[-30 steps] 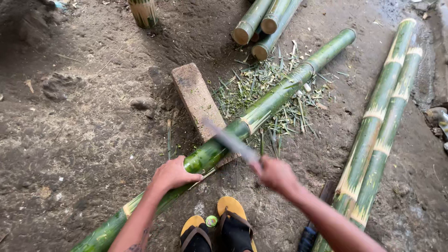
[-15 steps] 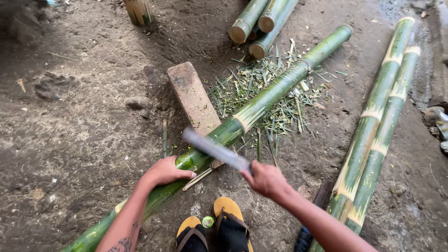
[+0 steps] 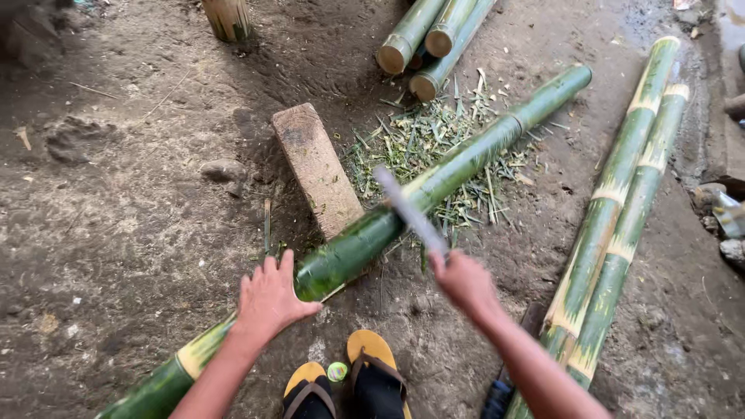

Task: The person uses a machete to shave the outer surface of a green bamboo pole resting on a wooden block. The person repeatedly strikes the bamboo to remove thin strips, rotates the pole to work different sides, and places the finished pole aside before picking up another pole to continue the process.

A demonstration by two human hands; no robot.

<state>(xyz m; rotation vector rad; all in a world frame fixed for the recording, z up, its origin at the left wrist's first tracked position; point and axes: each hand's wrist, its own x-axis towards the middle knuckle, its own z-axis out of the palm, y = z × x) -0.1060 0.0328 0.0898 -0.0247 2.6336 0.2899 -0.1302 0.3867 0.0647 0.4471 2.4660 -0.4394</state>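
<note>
A long green bamboo pole (image 3: 434,186) lies diagonally on the dirt, resting over a wooden block (image 3: 317,167). My left hand (image 3: 269,295) presses flat on the pole near its lower part. My right hand (image 3: 466,281) grips the handle of a long knife (image 3: 410,209), whose blurred blade points up and left, over the pole just right of the block. Green shavings (image 3: 434,136) lie scattered beside the pole.
Two more bamboo poles (image 3: 621,209) lie side by side at the right. Several cut bamboo pieces (image 3: 427,39) are stacked at the top, a bamboo stump (image 3: 226,17) at upper left. My feet in yellow sandals (image 3: 349,380) stand below. Stones (image 3: 725,213) line the right edge.
The knife blade has swung from lying low across the pole to pointing up and left. My right hand moved right a little. The left hand stays on the pole.
</note>
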